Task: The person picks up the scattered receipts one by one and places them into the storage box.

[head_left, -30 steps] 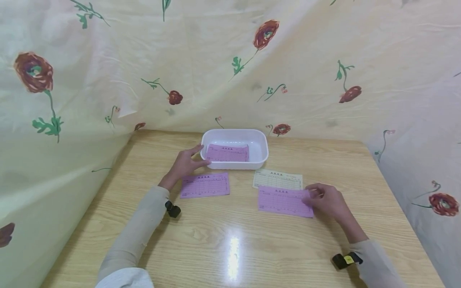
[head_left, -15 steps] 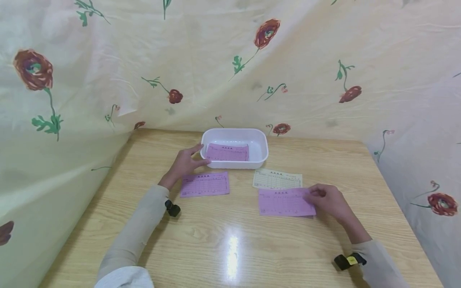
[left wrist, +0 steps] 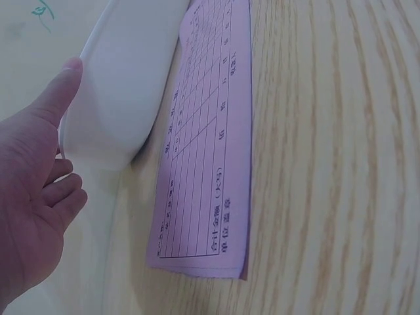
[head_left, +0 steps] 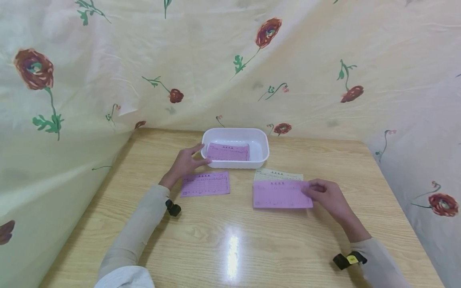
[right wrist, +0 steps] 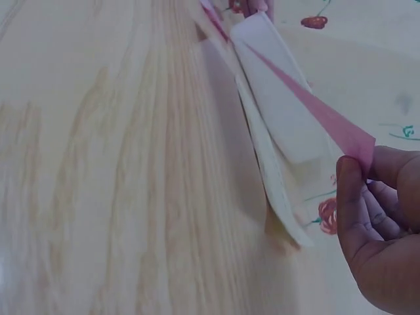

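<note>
A white plastic tray (head_left: 237, 164) holds a purple printed form slip (head_left: 227, 152). My left hand (head_left: 185, 162) grips its left end, the thumb on the front rim in the left wrist view (left wrist: 75, 63). Just below that hand, another purple slip (head_left: 205, 184) lies on the table. My right hand (head_left: 325, 196) pinches the right edge of a third purple slip (head_left: 281, 195). Seen edge-on in the right wrist view, this slip (right wrist: 341, 128) is raised above a pale green slip (head_left: 275, 175), which it partly covers in the head view.
The wooden table (head_left: 201, 240) ends at the back against a flowered cloth (head_left: 216, 72), which also hangs along both sides. Dark wrist cameras are strapped to the left sleeve (head_left: 133, 228) and the right sleeve (head_left: 378, 260).
My right hand has lifted the purple slip and shifted it slightly back and left, so it covers more of the pale green slip. The left hand stays on the tray.
</note>
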`<state>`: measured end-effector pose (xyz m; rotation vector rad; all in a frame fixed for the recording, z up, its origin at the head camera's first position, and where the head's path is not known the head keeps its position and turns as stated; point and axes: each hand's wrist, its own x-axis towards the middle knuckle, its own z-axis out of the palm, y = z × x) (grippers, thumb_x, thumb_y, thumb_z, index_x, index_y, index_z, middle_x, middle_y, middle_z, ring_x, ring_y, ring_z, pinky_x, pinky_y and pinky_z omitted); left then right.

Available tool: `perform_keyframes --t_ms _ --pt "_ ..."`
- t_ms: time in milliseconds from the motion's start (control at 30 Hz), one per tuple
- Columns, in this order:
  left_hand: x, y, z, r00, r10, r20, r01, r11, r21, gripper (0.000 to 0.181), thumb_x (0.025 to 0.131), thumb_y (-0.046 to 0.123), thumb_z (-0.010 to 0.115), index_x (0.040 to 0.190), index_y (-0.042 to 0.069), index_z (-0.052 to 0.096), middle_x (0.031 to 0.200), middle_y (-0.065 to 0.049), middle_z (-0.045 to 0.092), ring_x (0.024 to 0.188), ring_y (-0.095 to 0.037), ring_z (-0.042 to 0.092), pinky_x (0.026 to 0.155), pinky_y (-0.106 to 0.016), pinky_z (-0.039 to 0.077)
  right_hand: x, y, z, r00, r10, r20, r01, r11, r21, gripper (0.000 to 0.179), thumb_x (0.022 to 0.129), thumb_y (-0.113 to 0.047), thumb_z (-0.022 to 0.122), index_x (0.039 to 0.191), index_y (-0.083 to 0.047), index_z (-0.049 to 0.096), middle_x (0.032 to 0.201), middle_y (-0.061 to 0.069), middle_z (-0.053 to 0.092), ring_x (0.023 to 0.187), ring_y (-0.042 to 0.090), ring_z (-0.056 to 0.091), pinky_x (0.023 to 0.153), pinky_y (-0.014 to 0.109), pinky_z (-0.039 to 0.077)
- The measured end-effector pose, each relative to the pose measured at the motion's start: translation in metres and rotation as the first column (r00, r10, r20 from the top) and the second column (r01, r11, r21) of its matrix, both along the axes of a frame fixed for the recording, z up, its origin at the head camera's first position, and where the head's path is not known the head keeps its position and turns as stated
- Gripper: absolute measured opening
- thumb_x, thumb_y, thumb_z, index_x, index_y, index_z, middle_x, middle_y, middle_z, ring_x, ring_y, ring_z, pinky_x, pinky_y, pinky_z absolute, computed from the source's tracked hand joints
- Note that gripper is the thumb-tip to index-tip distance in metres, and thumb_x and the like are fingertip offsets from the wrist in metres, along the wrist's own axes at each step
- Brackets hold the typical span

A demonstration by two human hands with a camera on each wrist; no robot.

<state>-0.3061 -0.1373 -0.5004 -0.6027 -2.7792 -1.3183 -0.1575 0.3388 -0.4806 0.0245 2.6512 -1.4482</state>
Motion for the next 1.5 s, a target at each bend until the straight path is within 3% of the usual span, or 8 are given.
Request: perform_keyframes --t_ms 367,767,1233,1500 --pt "0.001 0.001 0.000 1.000 0.003 -0.003 -0.003 1.000 -0.005 0.084 0.084 0.043 0.083 0.149 0.004 0.048 0.156 -0.018 0.042 0.144 -0.039 0.041 0.119 -0.051 0.037 -0.006 -0.009 0.010 0.999 -0.031 -0.024 0.030 0.998 -0.051 0.045 0.101 -0.031 0.067 0.126 0.006 0.063 0.112 0.018 0.072 0.091 0.008 0.069 0.080 0.022 0.061" --pt "0.000 0.001 0.000 1.000 0.010 0.024 -0.009 1.000 -0.011 0.086 0.083 0.045 0.083 0.150 0.005 0.047 0.157 -0.016 0.040 0.145 -0.039 0.038 0.119 -0.051 0.035 -0.021 -0.021 0.037 0.996 -0.059 -0.071 0.052 0.994 -0.095 0.046 0.100 -0.030 0.068 0.128 0.007 0.062 0.111 0.014 0.072 0.090 0.005 0.070 0.080 0.020 0.061" --pt "-0.001 0.000 0.000 1.000 0.008 0.026 -0.008 1.000 -0.008 0.087 0.083 0.047 0.083 0.150 0.005 0.047 0.158 -0.016 0.040 0.146 -0.039 0.037 0.120 -0.052 0.035 -0.060 -0.048 0.067 0.991 -0.098 -0.092 0.084 0.986 -0.147 0.044 0.099 -0.028 0.070 0.127 0.005 0.063 0.107 0.006 0.069 0.091 0.004 0.068 0.082 0.019 0.060" --pt "-0.001 0.001 0.001 1.000 0.012 0.027 -0.012 1.000 -0.004 0.086 0.083 0.046 0.083 0.150 0.005 0.047 0.157 -0.016 0.040 0.146 -0.038 0.038 0.119 -0.052 0.036 -0.085 -0.068 0.074 0.985 -0.132 -0.112 0.102 0.965 -0.241 0.040 0.097 -0.019 0.072 0.125 0.009 0.063 0.097 -0.001 0.070 0.087 0.005 0.069 0.082 0.021 0.061"
